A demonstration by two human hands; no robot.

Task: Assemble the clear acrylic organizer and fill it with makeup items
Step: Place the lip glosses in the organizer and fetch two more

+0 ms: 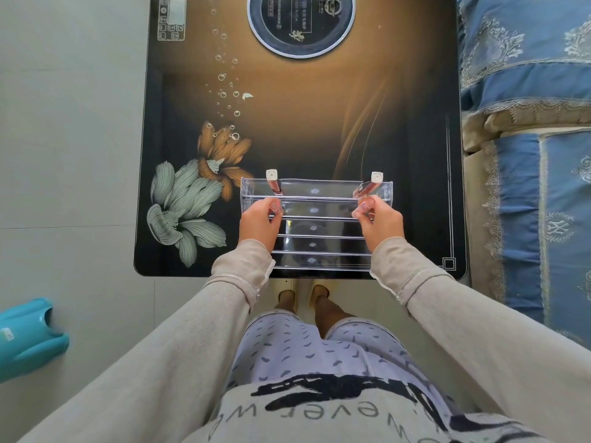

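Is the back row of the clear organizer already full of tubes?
No, the back row holds only two tubes, one at each end, with bare space between.

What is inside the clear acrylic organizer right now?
Two makeup tubes stand in the clear acrylic organizer's back row: one left, one right. Each hand holds another at the second row. The hands cover parts of the nearer rows.

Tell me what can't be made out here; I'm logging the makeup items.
- Tubes in left hand and right hand: head view, fingers cover them.
- Organizer front corners: sleeves hide them.
- Back-row tubes: labels too small.
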